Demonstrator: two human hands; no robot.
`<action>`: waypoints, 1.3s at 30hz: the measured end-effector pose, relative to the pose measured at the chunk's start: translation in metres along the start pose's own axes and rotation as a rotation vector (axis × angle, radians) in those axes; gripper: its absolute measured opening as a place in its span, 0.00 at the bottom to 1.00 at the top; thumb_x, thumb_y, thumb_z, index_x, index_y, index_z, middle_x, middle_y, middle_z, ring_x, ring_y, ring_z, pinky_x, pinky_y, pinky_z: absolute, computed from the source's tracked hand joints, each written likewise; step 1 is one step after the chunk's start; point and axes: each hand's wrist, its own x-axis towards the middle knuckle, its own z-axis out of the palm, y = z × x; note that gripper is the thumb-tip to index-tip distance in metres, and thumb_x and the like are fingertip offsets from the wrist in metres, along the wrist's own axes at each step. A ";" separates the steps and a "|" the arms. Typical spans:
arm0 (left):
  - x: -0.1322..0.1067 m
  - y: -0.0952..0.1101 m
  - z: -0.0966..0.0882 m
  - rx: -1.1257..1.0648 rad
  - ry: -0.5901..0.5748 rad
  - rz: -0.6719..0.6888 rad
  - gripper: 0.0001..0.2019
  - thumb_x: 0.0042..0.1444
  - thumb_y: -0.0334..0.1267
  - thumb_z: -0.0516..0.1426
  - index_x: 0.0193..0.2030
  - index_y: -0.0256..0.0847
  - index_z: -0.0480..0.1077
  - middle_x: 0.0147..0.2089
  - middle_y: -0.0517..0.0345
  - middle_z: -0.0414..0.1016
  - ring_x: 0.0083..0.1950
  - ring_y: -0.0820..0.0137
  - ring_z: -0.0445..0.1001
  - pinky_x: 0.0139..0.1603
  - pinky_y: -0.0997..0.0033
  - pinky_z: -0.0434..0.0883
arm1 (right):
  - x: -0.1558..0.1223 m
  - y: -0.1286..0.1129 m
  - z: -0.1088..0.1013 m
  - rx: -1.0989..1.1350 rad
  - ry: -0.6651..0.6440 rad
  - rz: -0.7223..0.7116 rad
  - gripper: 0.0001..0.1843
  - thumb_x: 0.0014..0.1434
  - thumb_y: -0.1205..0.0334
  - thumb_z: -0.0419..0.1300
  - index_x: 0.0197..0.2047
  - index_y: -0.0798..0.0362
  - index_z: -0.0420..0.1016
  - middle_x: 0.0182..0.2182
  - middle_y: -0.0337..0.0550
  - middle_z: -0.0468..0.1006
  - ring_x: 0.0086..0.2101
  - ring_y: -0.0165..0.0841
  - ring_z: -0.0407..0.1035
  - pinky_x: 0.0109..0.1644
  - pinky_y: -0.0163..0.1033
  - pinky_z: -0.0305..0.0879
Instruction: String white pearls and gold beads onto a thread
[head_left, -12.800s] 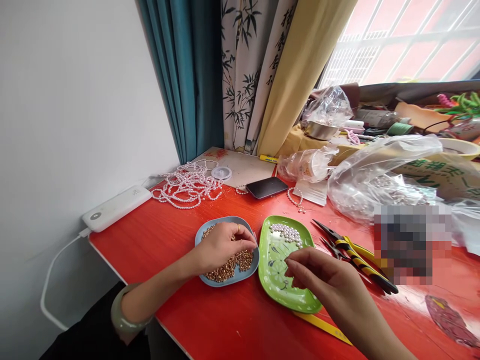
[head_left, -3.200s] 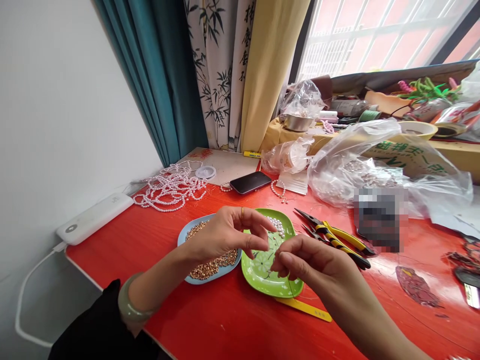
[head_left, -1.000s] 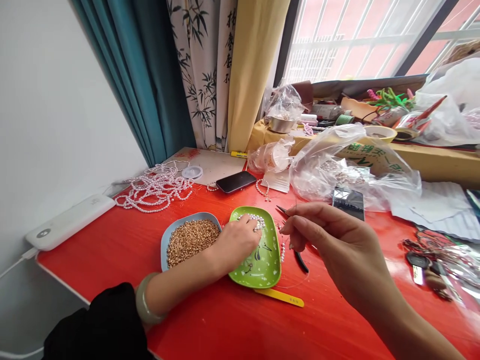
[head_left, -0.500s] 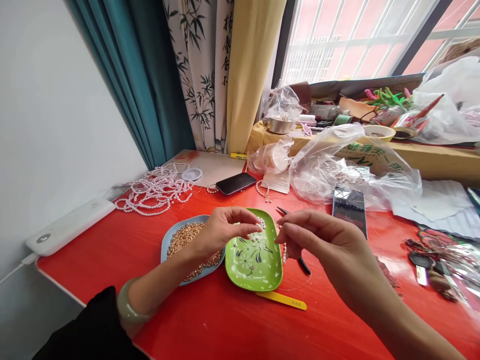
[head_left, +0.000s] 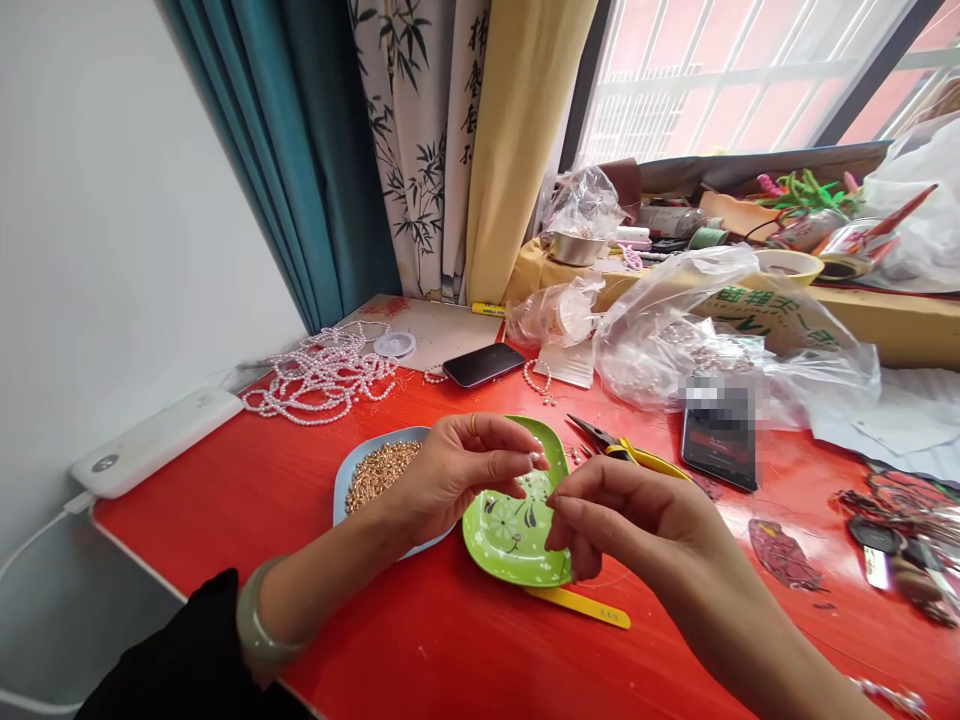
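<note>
Left hand (head_left: pixel 457 470): above green dish (head_left: pixel 504 537) on red surface (head_left: pixel 450 640), fingertips pinched on a small white bead (head_left: pixel 538 458).
Right hand (head_left: pixel 637 515): over the dish's right rim, fingertips pinched together; contents too fine to tell.
Blue dish (head_left: pixel 343 475): touching the green dish's left.

Bead dish (head_left: pixel 342 480) left of second dish (head_left: pixel 501 537); pliers (head_left: pixel 637 457) right, phone (head_left: pixel 482 364) behind, ruler (head_left: pixel 581 605) seemingly underneath.

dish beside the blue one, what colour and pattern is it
The dish is bright green with white flowers and dark stems; head view.
</note>
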 end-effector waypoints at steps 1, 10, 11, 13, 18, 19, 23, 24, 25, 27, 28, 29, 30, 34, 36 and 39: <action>0.000 0.000 0.000 -0.005 -0.001 -0.009 0.04 0.41 0.32 0.66 0.26 0.37 0.76 0.27 0.59 0.77 0.29 0.76 0.73 0.28 0.79 0.70 | 0.000 0.000 0.000 0.000 0.001 0.000 0.08 0.49 0.60 0.60 0.21 0.52 0.72 0.16 0.37 0.72 0.19 0.26 0.67 0.23 0.31 0.66; -0.001 0.000 0.003 -0.022 -0.022 -0.026 0.05 0.40 0.33 0.66 0.25 0.37 0.76 0.25 0.60 0.75 0.25 0.78 0.71 0.26 0.80 0.70 | 0.002 0.002 0.001 0.013 0.011 0.020 0.08 0.48 0.59 0.61 0.21 0.52 0.71 0.15 0.36 0.71 0.19 0.26 0.67 0.23 0.30 0.65; -0.001 0.000 0.003 -0.011 -0.017 -0.023 0.05 0.40 0.33 0.66 0.25 0.37 0.76 0.25 0.60 0.75 0.25 0.78 0.71 0.26 0.80 0.70 | 0.002 0.002 0.001 0.010 0.012 0.019 0.09 0.48 0.59 0.60 0.21 0.52 0.71 0.16 0.36 0.71 0.19 0.26 0.67 0.23 0.31 0.65; -0.001 0.000 0.002 0.033 -0.011 -0.007 0.04 0.40 0.33 0.66 0.25 0.37 0.76 0.25 0.60 0.76 0.26 0.77 0.71 0.27 0.78 0.70 | 0.002 0.002 0.001 -0.002 0.014 0.022 0.09 0.48 0.59 0.60 0.21 0.52 0.71 0.16 0.37 0.71 0.18 0.26 0.66 0.24 0.32 0.66; -0.002 0.003 0.000 0.208 -0.047 0.092 0.02 0.44 0.32 0.64 0.27 0.38 0.76 0.29 0.59 0.77 0.30 0.74 0.72 0.30 0.76 0.71 | 0.004 0.000 0.000 -0.029 0.027 0.029 0.08 0.47 0.59 0.60 0.21 0.52 0.71 0.16 0.37 0.71 0.18 0.26 0.65 0.23 0.32 0.65; -0.002 0.004 -0.001 0.241 -0.057 0.110 0.02 0.44 0.31 0.64 0.27 0.39 0.76 0.29 0.59 0.76 0.30 0.74 0.72 0.30 0.76 0.71 | 0.004 0.000 0.000 -0.032 0.032 0.027 0.08 0.47 0.59 0.60 0.20 0.52 0.72 0.16 0.38 0.71 0.18 0.26 0.64 0.22 0.31 0.65; -0.002 0.007 0.000 0.343 -0.102 0.136 0.03 0.44 0.29 0.64 0.26 0.39 0.76 0.27 0.61 0.74 0.32 0.75 0.71 0.34 0.77 0.70 | 0.003 0.002 -0.001 -0.053 0.031 0.012 0.07 0.48 0.60 0.60 0.22 0.52 0.73 0.17 0.38 0.73 0.19 0.26 0.65 0.21 0.30 0.64; -0.002 0.008 0.000 0.352 -0.111 0.137 0.03 0.44 0.28 0.64 0.26 0.40 0.77 0.27 0.61 0.74 0.32 0.75 0.71 0.34 0.77 0.69 | 0.003 0.003 -0.001 -0.057 0.025 0.005 0.07 0.48 0.60 0.60 0.23 0.52 0.73 0.18 0.38 0.73 0.19 0.26 0.66 0.21 0.30 0.64; -0.002 0.008 0.000 0.356 -0.116 0.140 0.04 0.44 0.28 0.64 0.27 0.40 0.77 0.27 0.61 0.73 0.33 0.75 0.71 0.34 0.77 0.69 | 0.004 0.003 -0.001 -0.058 0.019 -0.004 0.07 0.48 0.60 0.60 0.23 0.52 0.73 0.18 0.38 0.73 0.19 0.26 0.66 0.22 0.30 0.64; -0.002 0.007 0.000 0.355 -0.112 0.166 0.04 0.45 0.28 0.63 0.28 0.41 0.77 0.28 0.61 0.73 0.33 0.76 0.70 0.34 0.78 0.69 | 0.005 0.005 -0.002 -0.059 0.011 -0.018 0.08 0.49 0.59 0.60 0.22 0.52 0.74 0.18 0.38 0.73 0.19 0.26 0.66 0.22 0.30 0.64; -0.002 0.007 0.000 0.358 -0.105 0.184 0.05 0.46 0.28 0.63 0.28 0.41 0.78 0.28 0.61 0.74 0.32 0.76 0.70 0.34 0.77 0.68 | 0.006 0.005 -0.003 -0.060 0.007 -0.022 0.08 0.50 0.59 0.60 0.22 0.52 0.74 0.18 0.38 0.74 0.20 0.26 0.67 0.23 0.30 0.65; -0.002 0.006 0.000 0.363 -0.098 0.201 0.05 0.47 0.28 0.62 0.29 0.41 0.78 0.28 0.61 0.74 0.32 0.76 0.70 0.34 0.77 0.68 | 0.007 0.006 -0.003 -0.059 0.002 -0.024 0.08 0.50 0.59 0.61 0.23 0.53 0.74 0.18 0.38 0.74 0.20 0.26 0.67 0.23 0.30 0.65; -0.002 0.006 0.000 0.367 -0.089 0.215 0.05 0.48 0.28 0.62 0.29 0.42 0.78 0.28 0.61 0.74 0.32 0.76 0.70 0.33 0.77 0.68 | 0.008 0.007 -0.004 -0.059 -0.009 -0.025 0.08 0.50 0.59 0.61 0.23 0.53 0.74 0.19 0.38 0.74 0.20 0.25 0.67 0.24 0.30 0.65; -0.003 0.005 -0.001 0.372 -0.053 0.236 0.05 0.47 0.28 0.62 0.28 0.43 0.78 0.29 0.60 0.73 0.33 0.75 0.70 0.33 0.76 0.68 | 0.011 0.010 -0.007 -0.074 -0.059 -0.017 0.07 0.52 0.58 0.61 0.30 0.53 0.76 0.24 0.39 0.77 0.21 0.25 0.68 0.25 0.31 0.64; -0.002 0.004 -0.001 0.377 -0.049 0.251 0.05 0.47 0.29 0.62 0.29 0.43 0.78 0.30 0.60 0.72 0.33 0.75 0.70 0.33 0.75 0.68 | 0.012 0.011 -0.008 -0.117 -0.056 -0.021 0.09 0.53 0.57 0.60 0.34 0.52 0.76 0.24 0.39 0.76 0.21 0.25 0.67 0.23 0.30 0.62; -0.001 0.004 -0.002 0.413 -0.048 0.281 0.05 0.47 0.30 0.62 0.30 0.44 0.79 0.30 0.60 0.69 0.33 0.75 0.69 0.33 0.75 0.68 | 0.013 0.011 -0.011 -0.192 -0.047 -0.063 0.12 0.54 0.55 0.58 0.37 0.52 0.76 0.25 0.40 0.76 0.19 0.23 0.63 0.18 0.29 0.54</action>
